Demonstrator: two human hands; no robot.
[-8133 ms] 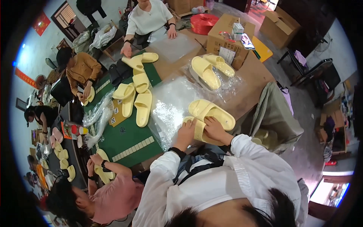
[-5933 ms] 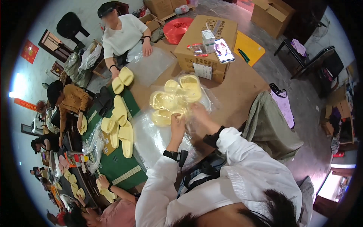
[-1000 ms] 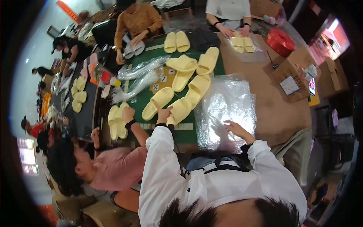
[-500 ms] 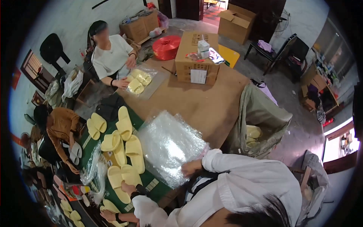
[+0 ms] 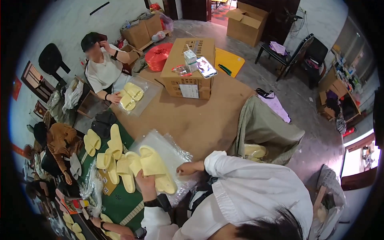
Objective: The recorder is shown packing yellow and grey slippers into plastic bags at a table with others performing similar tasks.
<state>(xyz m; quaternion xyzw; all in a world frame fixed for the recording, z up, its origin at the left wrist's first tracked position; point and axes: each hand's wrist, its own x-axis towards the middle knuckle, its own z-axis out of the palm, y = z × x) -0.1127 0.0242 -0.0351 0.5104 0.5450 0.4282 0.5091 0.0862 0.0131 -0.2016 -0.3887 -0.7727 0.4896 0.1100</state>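
Observation:
My left hand (image 5: pixel 146 186) is closed around a pair of pale yellow slippers (image 5: pixel 158 172), gripping them at the straps. The pair is over a stack of clear plastic bags (image 5: pixel 164 146) on the table, covering part of it. To the right, my right hand (image 5: pixel 189 168) has its fingers drawn together at the top clear bag, close to the slippers; its fingertips are small and partly hidden. More yellow slippers (image 5: pixel 126 174) lie just left of my left hand on the green mat (image 5: pixel 128 206).
Across the brown tabletop (image 5: pixel 192 120), a co-worker rests one hand (image 5: pixel 114 98) by bagged yellow slippers (image 5: pixel 131 96). A carton (image 5: pixel 170 82) with a phone stands at the back. A grey-green sack (image 5: pixel 260 124) hangs at the right edge. Another person's hand (image 5: pixel 96 222) reaches in lower left.
My left hand has lifted a slipper pair off the green mat and carried it right, over the bags. My right hand has moved slightly left and up. The far co-worker has raised one hand.

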